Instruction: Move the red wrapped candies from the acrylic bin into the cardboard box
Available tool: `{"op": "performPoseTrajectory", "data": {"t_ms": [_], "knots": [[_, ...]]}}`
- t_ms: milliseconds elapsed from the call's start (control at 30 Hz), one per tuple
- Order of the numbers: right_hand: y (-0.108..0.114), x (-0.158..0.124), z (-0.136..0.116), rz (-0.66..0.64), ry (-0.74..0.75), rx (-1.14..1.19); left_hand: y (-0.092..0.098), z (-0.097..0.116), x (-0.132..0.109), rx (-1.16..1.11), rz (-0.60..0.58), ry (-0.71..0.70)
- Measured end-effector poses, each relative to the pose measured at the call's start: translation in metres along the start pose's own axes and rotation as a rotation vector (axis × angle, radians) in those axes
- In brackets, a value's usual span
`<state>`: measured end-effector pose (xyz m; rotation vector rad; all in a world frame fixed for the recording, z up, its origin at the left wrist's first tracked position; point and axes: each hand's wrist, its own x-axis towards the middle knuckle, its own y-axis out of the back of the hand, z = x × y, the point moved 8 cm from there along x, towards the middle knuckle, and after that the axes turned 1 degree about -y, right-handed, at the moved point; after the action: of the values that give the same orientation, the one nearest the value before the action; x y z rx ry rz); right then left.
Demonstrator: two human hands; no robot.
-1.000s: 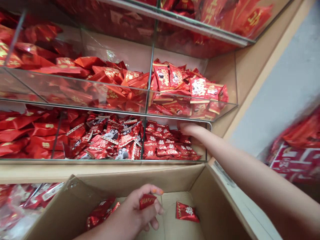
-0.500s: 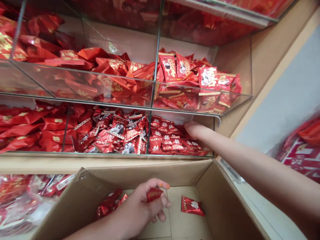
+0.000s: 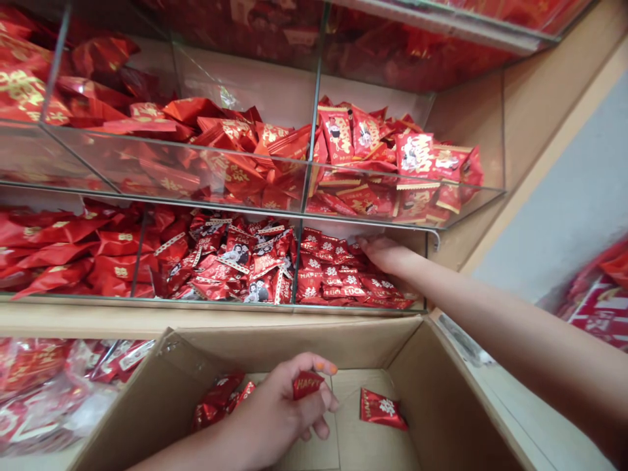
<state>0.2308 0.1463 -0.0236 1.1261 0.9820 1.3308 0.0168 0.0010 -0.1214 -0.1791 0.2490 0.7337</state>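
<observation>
My left hand [image 3: 301,399] is closed around a small red candy packet [image 3: 307,384] marked HAPPY, above the inside of a cardboard box [image 3: 294,340]. On the box floor lie another red candy packet [image 3: 383,409] to the right and several more [image 3: 220,396] to the left, partly covered by my left wrist. My right hand [image 3: 383,254] reaches into the lower right shelf compartment, fingers stretched out at the back of a pile of matching red packets [image 3: 328,271]. Its fingertips are against the pile, some of them hidden.
Glass dividers [image 3: 297,258] split the shelves. Beside the pile are packets with cartoon couples [image 3: 240,255]; gold-edged packets [image 3: 373,137] fill the compartment above. A glass shelf edge [image 3: 275,212] runs just over my right hand. Bagged red goods [image 3: 44,386] lie at lower left.
The view has shifted slightly, so the shelves sit a little further right. My right hand's fingers reach slightly further left over the pile. My left hand keeps its packet.
</observation>
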Motion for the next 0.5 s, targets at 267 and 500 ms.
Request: {"op": "performPoseTrajectory", "data": {"t_ms": [267, 500], "knots": [[0.007, -0.004, 0.001, -0.125, -0.010, -0.062, 0.000, -0.003, 0.000, -0.003, -0.004, -0.009], [0.027, -0.014, -0.024, -0.028, 0.166, -0.017, 0.002, -0.002, 0.000, -0.001, 0.018, 0.001]]}}
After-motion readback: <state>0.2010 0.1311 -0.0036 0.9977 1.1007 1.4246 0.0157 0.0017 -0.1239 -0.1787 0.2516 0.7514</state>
